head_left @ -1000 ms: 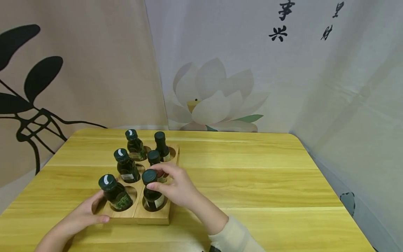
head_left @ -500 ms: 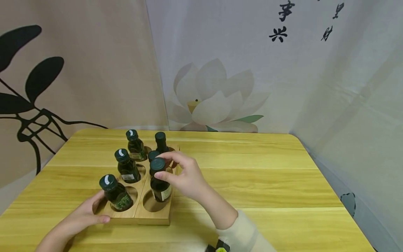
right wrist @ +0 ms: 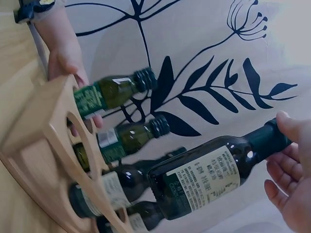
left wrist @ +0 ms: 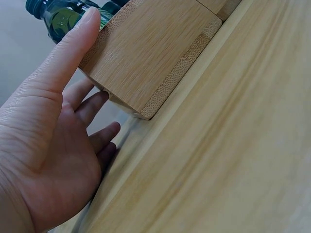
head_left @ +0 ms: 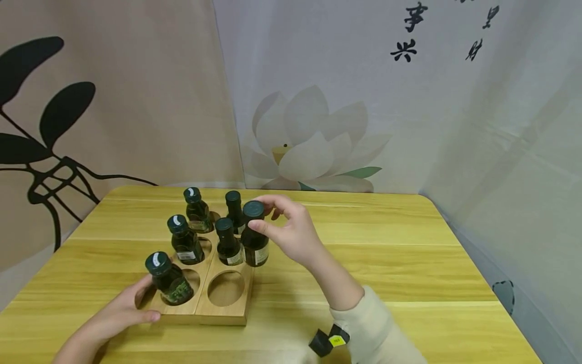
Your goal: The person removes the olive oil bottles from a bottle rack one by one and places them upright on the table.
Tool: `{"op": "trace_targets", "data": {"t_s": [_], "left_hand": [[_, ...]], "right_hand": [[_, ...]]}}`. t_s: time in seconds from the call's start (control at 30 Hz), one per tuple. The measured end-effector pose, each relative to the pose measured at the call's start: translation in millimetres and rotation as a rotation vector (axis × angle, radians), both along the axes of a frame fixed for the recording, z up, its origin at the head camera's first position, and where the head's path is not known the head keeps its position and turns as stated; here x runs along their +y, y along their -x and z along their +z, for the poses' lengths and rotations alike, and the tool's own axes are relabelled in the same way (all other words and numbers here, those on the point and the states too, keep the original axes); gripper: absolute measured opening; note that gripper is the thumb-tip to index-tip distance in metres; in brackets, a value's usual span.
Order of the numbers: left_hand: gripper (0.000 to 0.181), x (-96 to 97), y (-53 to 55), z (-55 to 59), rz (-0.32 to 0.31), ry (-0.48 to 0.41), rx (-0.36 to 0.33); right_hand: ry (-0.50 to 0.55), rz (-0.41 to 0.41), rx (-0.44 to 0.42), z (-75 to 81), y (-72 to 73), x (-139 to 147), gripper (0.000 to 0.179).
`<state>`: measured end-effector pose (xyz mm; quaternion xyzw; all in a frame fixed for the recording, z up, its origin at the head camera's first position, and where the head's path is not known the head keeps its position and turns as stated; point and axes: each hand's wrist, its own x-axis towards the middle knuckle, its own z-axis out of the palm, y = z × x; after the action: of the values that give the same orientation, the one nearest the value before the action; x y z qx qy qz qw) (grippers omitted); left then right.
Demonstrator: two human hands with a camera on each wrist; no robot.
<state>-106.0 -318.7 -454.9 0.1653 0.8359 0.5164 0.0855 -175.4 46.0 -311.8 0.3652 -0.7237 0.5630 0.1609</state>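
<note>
My right hand point(head_left: 293, 230) pinches the dark cap of a glass bottle point(head_left: 255, 247) with a cream label, between thumb and fingers. In the right wrist view this bottle point(right wrist: 204, 182) is tilted and out of its hole. The head view has it at the right edge of a wooden bottle rack point(head_left: 223, 319), beside a dark bottle point(head_left: 229, 247) that stands in the rack. A bare round hole point(head_left: 226, 289) shows at the rack's front right. My left hand point(head_left: 120, 309) holds the rack's front left corner, thumb on the near side and fingers at the left side.
Three green bottles, the nearest of them a green-labelled bottle point(head_left: 176, 288), stand in the rack's left row. Another dark bottle point(head_left: 234, 210) is at its back right. The rack rests on a wooden table point(head_left: 386, 273), with a printed cloth point(head_left: 318, 50) behind.
My right hand has lifted the bottle out of the front right hole and carried it back and to the right. The left hand stays at the rack's corner.
</note>
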Motion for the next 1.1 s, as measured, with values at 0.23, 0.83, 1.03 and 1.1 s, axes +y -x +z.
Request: {"op": "trace_targets", "data": {"t_s": [0.23, 0.83, 1.03, 1.1], "left_hand": [[0.082, 0.8, -0.1, 0.6, 0.001, -0.008, -0.011], [0.082, 0.2, 0.6, 1.2, 0.005, 0.021, -0.002], [0.08, 0.5, 1.0, 1.1, 0.008, 0.024, 0.007], [0.08, 0.6, 1.1, 1.4, 0.011, 0.027, 0.007]], "right_hand": [[-0.014, -0.055, 0.006, 12.0, 15.4, 12, 0.029], [-0.004, -0.136, -0.073, 26.4, 54.3, 24, 0.028], [-0.005, -0.174, -0.114, 25.0, 68.6, 23, 0.028], [-0.012, -0.189, -0.119, 22.7, 72.5, 23, 0.028]]}}
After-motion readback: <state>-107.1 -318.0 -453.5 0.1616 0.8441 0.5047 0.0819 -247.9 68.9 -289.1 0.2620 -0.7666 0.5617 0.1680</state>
